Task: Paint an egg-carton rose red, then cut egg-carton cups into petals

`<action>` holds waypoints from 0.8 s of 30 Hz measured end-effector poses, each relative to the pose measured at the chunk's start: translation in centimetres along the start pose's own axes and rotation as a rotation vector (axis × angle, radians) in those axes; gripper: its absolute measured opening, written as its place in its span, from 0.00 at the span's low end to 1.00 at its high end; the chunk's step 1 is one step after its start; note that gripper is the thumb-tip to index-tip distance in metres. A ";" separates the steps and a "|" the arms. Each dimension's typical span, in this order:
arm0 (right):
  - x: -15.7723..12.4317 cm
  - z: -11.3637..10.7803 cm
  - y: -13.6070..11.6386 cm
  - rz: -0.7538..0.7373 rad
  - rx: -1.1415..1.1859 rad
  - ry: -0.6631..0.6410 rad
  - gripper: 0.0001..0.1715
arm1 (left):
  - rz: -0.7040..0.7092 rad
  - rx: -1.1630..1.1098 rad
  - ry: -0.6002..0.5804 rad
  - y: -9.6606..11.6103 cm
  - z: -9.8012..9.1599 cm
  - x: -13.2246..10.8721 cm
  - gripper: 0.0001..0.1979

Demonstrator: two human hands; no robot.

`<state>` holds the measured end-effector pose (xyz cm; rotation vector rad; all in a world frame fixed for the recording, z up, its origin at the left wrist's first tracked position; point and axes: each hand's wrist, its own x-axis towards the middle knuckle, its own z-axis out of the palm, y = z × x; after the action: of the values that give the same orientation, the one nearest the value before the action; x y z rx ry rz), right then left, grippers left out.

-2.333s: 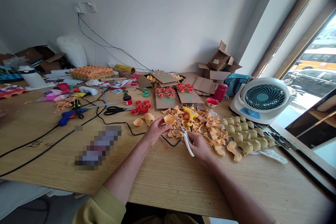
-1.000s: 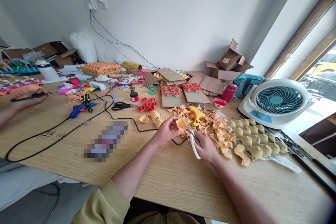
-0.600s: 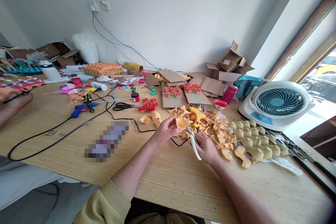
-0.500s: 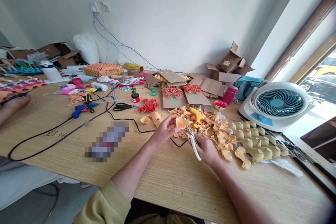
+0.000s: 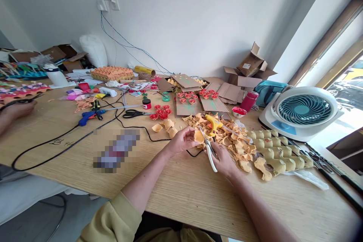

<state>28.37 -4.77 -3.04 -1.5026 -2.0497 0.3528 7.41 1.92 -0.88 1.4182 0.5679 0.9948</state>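
So both hands are busy near the middle of the light wooden table (image 5: 181, 196). The left hand (image 5: 181, 141) is closed around a small orange cardboard cup cut from an egg carton (image 5: 198, 136), thumb and fingers pinching it just above the tabletop. The right hand (image 5: 224, 160) is wrapped around the handles of a pair of white-handled scissors (image 5: 208, 150), and the blades point up and away, with the tips right at the edge of that cup. Can't tell if the blades are actually biting into it, too small to make out.

Just past the right hand there's a big heap of orange cardboard scraps (image 5: 236, 143) with a yellow glue gun (image 5: 214, 124) sitting on it. Off to the right of that hand lies a strip of olive-yellow egg carton bumps (image 5: 272, 151), and further out is a white desk fan with a teal grille (image 5: 302, 111).

Beyond the left hand are a couple of loose orange cups (image 5: 156, 127) and a little cluster of red paper roses (image 5: 160, 112). A black cable (image 5: 136, 126) snakes away to its left. Way over on the left edge, another person's hand (image 5: 15, 109) rests on the table.
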 end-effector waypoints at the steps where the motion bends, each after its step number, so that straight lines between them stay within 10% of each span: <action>1: 0.0 0.0 0.0 0.003 -0.001 -0.001 0.19 | -0.014 -0.011 0.000 0.0 0.0 0.0 0.26; 24: 0.2 0.6 0.7 0.023 0.109 -0.006 0.27 | -0.126 -0.313 0.030 -0.3 -1.7 -0.1 0.26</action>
<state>28.50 -4.24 -3.82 -1.4623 -1.9865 0.4709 6.01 2.77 -1.41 1.0790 0.4926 0.9589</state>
